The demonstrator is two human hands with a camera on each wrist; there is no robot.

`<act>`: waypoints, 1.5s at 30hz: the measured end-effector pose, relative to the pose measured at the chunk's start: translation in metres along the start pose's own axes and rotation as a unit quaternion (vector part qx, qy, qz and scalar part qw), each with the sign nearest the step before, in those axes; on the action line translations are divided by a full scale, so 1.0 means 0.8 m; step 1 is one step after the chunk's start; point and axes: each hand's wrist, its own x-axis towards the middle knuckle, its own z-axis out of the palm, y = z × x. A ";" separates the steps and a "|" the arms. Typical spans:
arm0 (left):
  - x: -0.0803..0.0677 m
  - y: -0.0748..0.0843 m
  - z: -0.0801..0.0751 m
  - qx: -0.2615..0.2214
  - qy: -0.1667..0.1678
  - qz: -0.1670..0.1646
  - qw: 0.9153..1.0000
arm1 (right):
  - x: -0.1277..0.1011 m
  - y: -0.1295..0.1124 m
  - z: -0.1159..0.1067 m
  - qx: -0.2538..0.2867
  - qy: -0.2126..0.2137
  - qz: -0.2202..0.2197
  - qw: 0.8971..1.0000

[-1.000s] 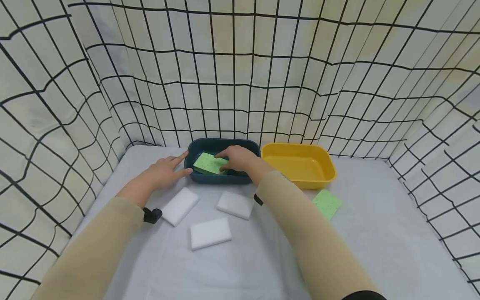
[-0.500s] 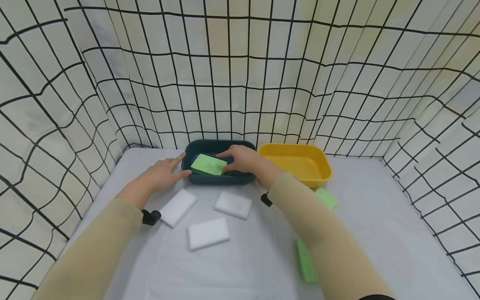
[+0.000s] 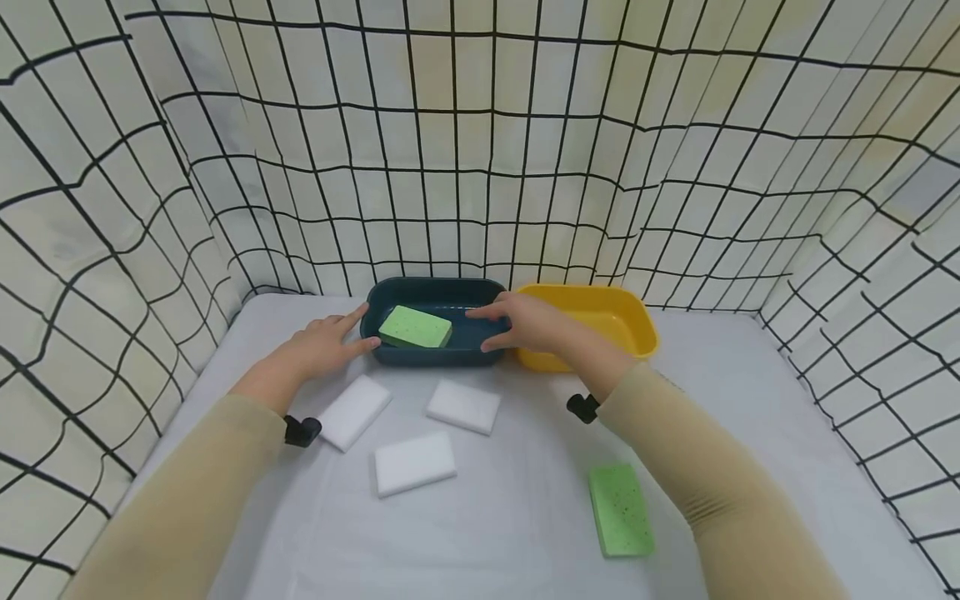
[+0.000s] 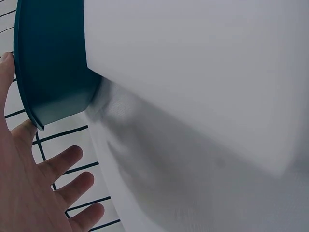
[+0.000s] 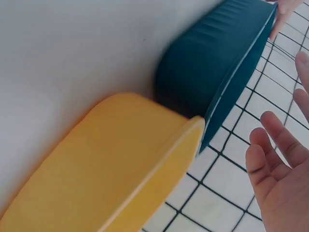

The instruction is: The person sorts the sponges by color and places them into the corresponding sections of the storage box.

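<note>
In the head view, a speckled green sponge [image 3: 415,327] lies at the left end inside a dark teal bin [image 3: 442,358]. My left hand [image 3: 322,346] has its spread fingers at the bin's left rim; the left wrist view shows thumb and index finger against the rim of the teal bin [image 4: 50,63], other fingers free. Over the bin's right end is my right hand [image 3: 528,321], fingers extended and holding nothing. The right wrist view shows the right hand [image 5: 285,169] apart from the rims.
A yellow bin [image 3: 647,333] stands against the teal one, partly behind my right hand. White sponges [image 3: 415,464] lie in front of the teal bin, one close in the left wrist view. Another green sponge [image 3: 621,510] lies at the near right. Black wire mesh [image 3: 465,171] surrounds the table.
My right hand lets go of the green sponge in the teal bin and draws away to the right. The near green sponge comes into view; a farther one becomes hidden by my sleeve.
</note>
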 end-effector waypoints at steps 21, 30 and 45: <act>-0.003 0.005 -0.002 -0.009 -0.008 -0.003 1.000 | -0.198 0.085 0.054 0.048 -0.046 0.056 0.996; -0.003 0.006 -0.002 0.000 -0.006 -0.001 1.000 | -0.247 0.110 0.071 0.088 -0.089 0.020 0.992; -0.004 0.005 -0.002 0.000 -0.006 0.000 1.000 | -0.245 0.107 0.091 0.115 -0.150 0.032 0.982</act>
